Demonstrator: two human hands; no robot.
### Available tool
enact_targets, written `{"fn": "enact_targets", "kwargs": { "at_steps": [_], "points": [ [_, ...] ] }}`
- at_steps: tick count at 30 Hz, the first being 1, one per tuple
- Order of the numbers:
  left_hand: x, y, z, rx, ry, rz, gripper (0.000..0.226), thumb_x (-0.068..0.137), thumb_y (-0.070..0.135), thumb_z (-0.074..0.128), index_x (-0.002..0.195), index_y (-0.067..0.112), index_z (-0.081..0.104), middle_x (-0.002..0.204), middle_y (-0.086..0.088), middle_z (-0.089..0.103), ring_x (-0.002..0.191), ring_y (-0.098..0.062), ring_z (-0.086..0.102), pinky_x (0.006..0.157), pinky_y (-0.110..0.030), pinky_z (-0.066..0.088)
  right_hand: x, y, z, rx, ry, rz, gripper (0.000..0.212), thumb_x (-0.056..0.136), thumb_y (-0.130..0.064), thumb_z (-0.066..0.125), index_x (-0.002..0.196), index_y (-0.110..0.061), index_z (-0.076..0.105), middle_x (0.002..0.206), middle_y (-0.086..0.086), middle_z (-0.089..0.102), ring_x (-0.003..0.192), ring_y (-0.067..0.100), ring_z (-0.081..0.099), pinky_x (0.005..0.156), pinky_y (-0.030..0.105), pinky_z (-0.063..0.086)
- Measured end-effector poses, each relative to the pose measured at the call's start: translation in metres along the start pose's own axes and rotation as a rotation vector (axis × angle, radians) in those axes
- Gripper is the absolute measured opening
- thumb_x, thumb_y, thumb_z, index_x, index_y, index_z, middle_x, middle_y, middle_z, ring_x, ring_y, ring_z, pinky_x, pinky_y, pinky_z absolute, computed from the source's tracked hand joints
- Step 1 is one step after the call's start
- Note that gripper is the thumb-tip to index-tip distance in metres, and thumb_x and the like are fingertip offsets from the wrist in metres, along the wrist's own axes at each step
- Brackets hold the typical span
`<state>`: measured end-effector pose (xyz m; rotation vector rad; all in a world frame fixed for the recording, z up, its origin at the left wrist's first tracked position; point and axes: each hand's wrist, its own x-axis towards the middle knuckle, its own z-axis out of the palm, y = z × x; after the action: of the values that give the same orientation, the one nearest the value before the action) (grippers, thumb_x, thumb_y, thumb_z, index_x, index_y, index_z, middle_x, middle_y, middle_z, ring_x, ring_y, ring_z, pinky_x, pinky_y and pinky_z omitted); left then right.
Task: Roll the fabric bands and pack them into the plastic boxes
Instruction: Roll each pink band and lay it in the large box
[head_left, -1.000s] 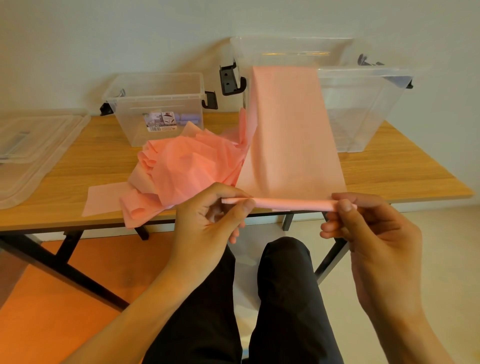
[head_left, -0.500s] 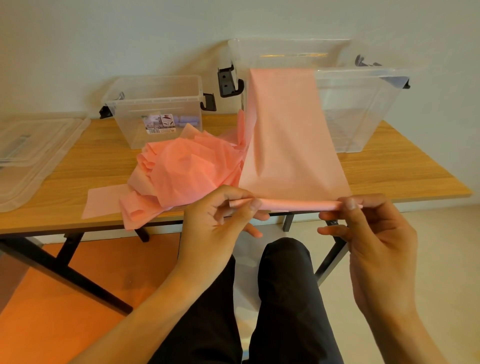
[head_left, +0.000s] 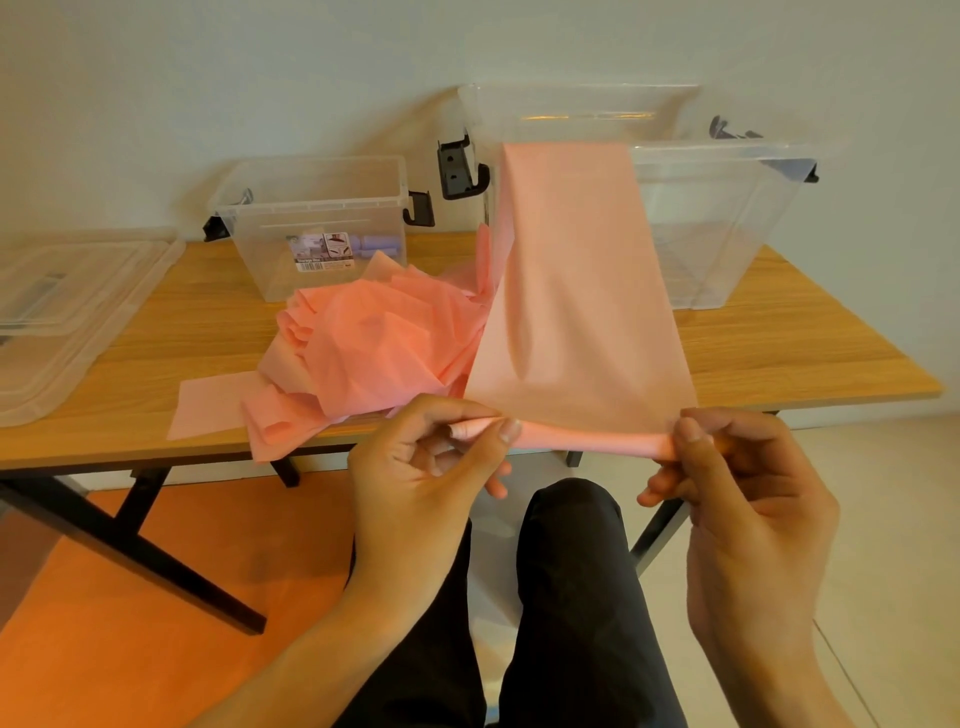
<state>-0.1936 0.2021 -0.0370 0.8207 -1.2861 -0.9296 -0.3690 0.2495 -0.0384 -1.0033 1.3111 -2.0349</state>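
A long pink fabric band (head_left: 576, 291) runs from the rim of the large clear plastic box (head_left: 727, 218) down to the table's front edge, where its near end is wound into a thin roll (head_left: 592, 440). My left hand (head_left: 431, 467) pinches the roll's left end between thumb and fingers. My right hand (head_left: 737, 478) pinches the right end. A crumpled heap of pink bands (head_left: 363, 353) lies on the wooden table (head_left: 779, 353). The small clear box (head_left: 317, 223) behind the heap holds purple rolls (head_left: 379, 244).
Clear plastic lids (head_left: 67, 312) are stacked at the table's left end. Black latches stick out from both boxes. A wall stands close behind the table. My dark-trousered legs are below the hands, with an orange floor mat on the left.
The roll at the band's near end has turned a little further between my fingers. My fingers have shifted their hold on both ends. The heap and the boxes have stayed put.
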Motion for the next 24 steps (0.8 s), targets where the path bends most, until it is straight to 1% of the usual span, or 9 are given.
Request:
{"fn": "enact_targets", "kwargs": {
  "at_steps": [3,7,9,12,14,16,18,21,24],
  "points": [
    [-0.004,0.0,0.0,0.01,0.01,0.011,0.01,0.079,0.009,0.077,0.088,0.006,0.073,0.072,-0.003,0.072,0.053,-0.021,0.066,0.058,-0.025,0.055,-0.003,0.001,-0.002,-0.038,0.015,0.02,0.011,0.089,-0.015,0.065,0.095,-0.01,0.073,0.07,0.007,0.069,0.052,0.022,0.061,0.058,0.031,0.058],
    [-0.008,-0.001,0.0,-0.005,0.005,-0.015,0.014,0.077,0.011,0.077,0.089,0.004,0.073,0.074,-0.004,0.074,0.057,-0.021,0.07,0.06,-0.024,0.056,-0.004,0.003,-0.006,-0.076,0.008,0.073,0.015,0.085,-0.022,0.067,0.094,-0.012,0.075,0.072,0.007,0.071,0.057,0.021,0.065,0.065,0.029,0.061],
    [-0.007,-0.002,-0.001,-0.009,0.003,-0.03,0.016,0.077,0.013,0.076,0.092,0.006,0.072,0.075,-0.007,0.074,0.057,-0.021,0.07,0.06,-0.025,0.057,-0.004,0.001,-0.008,-0.099,-0.027,0.073,0.018,0.081,-0.024,0.071,0.095,-0.015,0.076,0.079,0.006,0.074,0.063,0.021,0.07,0.068,0.029,0.062],
    [-0.003,-0.003,-0.002,-0.041,-0.007,-0.046,0.019,0.079,0.014,0.075,0.096,0.009,0.069,0.08,-0.01,0.07,0.054,-0.023,0.066,0.056,-0.027,0.055,-0.002,-0.003,-0.011,-0.101,-0.115,0.038,0.021,0.075,-0.028,0.076,0.095,-0.027,0.081,0.093,0.004,0.077,0.071,0.023,0.073,0.07,0.026,0.062],
    [0.0,-0.004,-0.003,-0.043,-0.032,-0.021,0.014,0.083,0.013,0.073,0.095,0.009,0.066,0.084,-0.004,0.069,0.05,-0.022,0.062,0.055,-0.025,0.052,-0.001,-0.004,-0.011,-0.094,-0.132,0.014,0.022,0.075,-0.029,0.076,0.096,-0.032,0.082,0.09,0.004,0.077,0.069,0.023,0.073,0.073,0.026,0.061],
    [0.002,-0.004,-0.003,-0.029,-0.076,0.014,0.008,0.087,0.013,0.07,0.093,0.011,0.066,0.086,0.001,0.067,0.047,-0.021,0.06,0.058,-0.022,0.052,0.001,-0.004,-0.009,-0.067,-0.118,0.001,0.022,0.075,-0.029,0.075,0.095,-0.032,0.082,0.083,0.005,0.075,0.065,0.023,0.071,0.074,0.028,0.061],
    [0.003,-0.004,-0.003,-0.026,-0.111,0.026,0.003,0.088,0.015,0.069,0.09,0.012,0.067,0.083,0.007,0.067,0.046,-0.019,0.06,0.057,-0.022,0.051,0.002,-0.003,-0.007,-0.019,-0.114,-0.006,0.019,0.077,-0.026,0.073,0.094,-0.03,0.081,0.079,0.006,0.073,0.063,0.024,0.069,0.072,0.028,0.061],
    [0.005,-0.004,-0.004,-0.04,-0.146,0.015,0.009,0.088,0.016,0.075,0.091,0.011,0.068,0.081,0.009,0.067,0.048,-0.016,0.062,0.061,-0.02,0.052,0.002,-0.001,-0.007,0.014,-0.106,0.004,0.016,0.078,-0.026,0.073,0.091,-0.027,0.081,0.077,0.006,0.072,0.063,0.022,0.069,0.071,0.026,0.06],
    [0.007,-0.004,-0.005,-0.077,-0.168,0.012,0.021,0.079,0.014,0.078,0.097,0.008,0.07,0.088,0.002,0.071,0.054,-0.017,0.066,0.063,-0.021,0.054,0.004,0.0,-0.008,0.002,-0.099,0.007,0.015,0.077,-0.033,0.073,0.089,-0.027,0.081,0.078,0.002,0.072,0.062,0.018,0.068,0.071,0.029,0.061]
  ]
}}
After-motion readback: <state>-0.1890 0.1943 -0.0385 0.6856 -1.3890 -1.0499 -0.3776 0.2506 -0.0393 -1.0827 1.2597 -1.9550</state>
